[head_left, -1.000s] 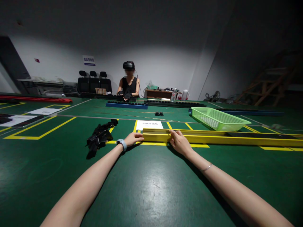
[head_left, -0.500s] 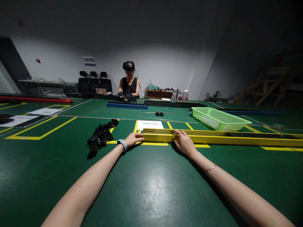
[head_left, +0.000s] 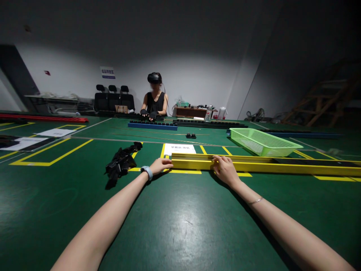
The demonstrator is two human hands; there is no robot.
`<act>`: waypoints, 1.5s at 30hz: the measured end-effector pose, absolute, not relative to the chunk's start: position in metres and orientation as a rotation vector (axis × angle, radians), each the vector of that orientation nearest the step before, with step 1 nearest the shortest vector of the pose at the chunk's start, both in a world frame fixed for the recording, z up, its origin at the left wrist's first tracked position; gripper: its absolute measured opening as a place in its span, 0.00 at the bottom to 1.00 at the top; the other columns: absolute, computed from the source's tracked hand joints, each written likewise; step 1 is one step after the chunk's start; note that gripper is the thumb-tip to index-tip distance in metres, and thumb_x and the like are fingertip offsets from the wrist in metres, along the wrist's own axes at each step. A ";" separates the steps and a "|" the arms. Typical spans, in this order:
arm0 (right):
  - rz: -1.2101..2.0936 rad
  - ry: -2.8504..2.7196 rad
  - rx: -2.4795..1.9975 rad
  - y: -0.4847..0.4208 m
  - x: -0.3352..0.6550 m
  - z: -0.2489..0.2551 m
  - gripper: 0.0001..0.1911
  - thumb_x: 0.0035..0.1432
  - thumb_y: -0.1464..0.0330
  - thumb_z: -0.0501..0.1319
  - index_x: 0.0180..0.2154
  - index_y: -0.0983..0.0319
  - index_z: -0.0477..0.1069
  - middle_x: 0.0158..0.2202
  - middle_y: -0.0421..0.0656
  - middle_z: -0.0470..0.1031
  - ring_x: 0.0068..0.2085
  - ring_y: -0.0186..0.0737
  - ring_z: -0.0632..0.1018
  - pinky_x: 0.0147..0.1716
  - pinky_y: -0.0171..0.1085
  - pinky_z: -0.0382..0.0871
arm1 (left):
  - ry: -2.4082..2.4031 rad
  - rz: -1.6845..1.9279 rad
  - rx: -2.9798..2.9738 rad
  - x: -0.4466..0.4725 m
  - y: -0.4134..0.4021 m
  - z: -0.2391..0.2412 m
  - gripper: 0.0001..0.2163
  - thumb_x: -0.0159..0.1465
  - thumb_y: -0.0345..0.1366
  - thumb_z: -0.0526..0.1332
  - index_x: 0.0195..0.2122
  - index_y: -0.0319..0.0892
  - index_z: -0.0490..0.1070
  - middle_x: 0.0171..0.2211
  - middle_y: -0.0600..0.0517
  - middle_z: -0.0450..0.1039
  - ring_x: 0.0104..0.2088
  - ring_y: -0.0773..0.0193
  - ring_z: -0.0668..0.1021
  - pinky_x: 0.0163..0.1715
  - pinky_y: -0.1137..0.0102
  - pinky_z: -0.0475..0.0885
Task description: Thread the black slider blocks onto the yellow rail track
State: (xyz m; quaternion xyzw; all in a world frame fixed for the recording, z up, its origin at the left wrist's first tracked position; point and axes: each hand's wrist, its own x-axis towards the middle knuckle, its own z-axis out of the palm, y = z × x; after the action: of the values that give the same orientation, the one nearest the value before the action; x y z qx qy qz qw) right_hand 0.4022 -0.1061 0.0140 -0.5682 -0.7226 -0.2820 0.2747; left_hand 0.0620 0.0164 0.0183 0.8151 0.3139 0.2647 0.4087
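A long yellow rail (head_left: 267, 166) lies across the green table, running from the middle out to the right edge. My left hand (head_left: 160, 165) rests at the rail's left end, fingers curled against it. Over the rail's near side my right hand (head_left: 225, 170) lies a little further right, fingers bent on the top edge. A wristband sits on my left wrist, a thin bracelet on my right. A white label sheet (head_left: 179, 149) lies just behind the rail's left end.
A heap of black parts (head_left: 121, 163) lies left of my left hand. A light green basket (head_left: 262, 142) stands behind the rail. Further back are a blue rail (head_left: 152, 126) with black pieces and a person seated in a headset (head_left: 154, 98). Yellow floor-style lines mark the table.
My right hand has slid to the right along the yellow rail. My left hand stays at the rail's left end. The view has shifted slightly.
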 end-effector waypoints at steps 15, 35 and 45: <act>-0.807 -1.916 -1.526 -0.109 0.441 0.008 0.17 0.53 0.73 0.53 0.46 0.62 0.63 0.39 0.45 0.74 0.42 0.43 0.72 0.47 0.43 0.59 | 0.793 0.675 2.064 0.062 0.018 0.016 0.19 0.54 0.48 0.62 0.37 0.37 0.77 0.38 0.45 0.77 0.42 0.56 0.76 0.45 0.66 0.66; -0.904 -1.813 -1.703 -0.132 0.513 -0.002 0.17 0.53 0.71 0.56 0.47 0.62 0.62 0.41 0.47 0.75 0.41 0.46 0.73 0.45 0.44 0.59 | 0.806 0.655 2.011 0.063 0.017 0.018 0.21 0.52 0.49 0.63 0.39 0.36 0.77 0.39 0.45 0.77 0.41 0.56 0.76 0.46 0.65 0.67; -0.888 -1.838 -1.680 -0.131 0.519 -0.002 0.16 0.53 0.72 0.54 0.46 0.60 0.62 0.40 0.46 0.74 0.41 0.45 0.73 0.44 0.43 0.59 | 0.831 0.648 1.998 0.062 0.016 0.018 0.20 0.53 0.47 0.63 0.39 0.36 0.76 0.39 0.45 0.77 0.42 0.55 0.76 0.47 0.65 0.66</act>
State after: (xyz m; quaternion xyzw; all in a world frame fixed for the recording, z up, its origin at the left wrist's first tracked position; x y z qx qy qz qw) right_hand 0.5195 -0.1315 -0.0023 -0.6159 -0.6739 -0.3255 0.2461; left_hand 0.0624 0.0156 0.0178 0.7998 0.3325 0.2596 0.4271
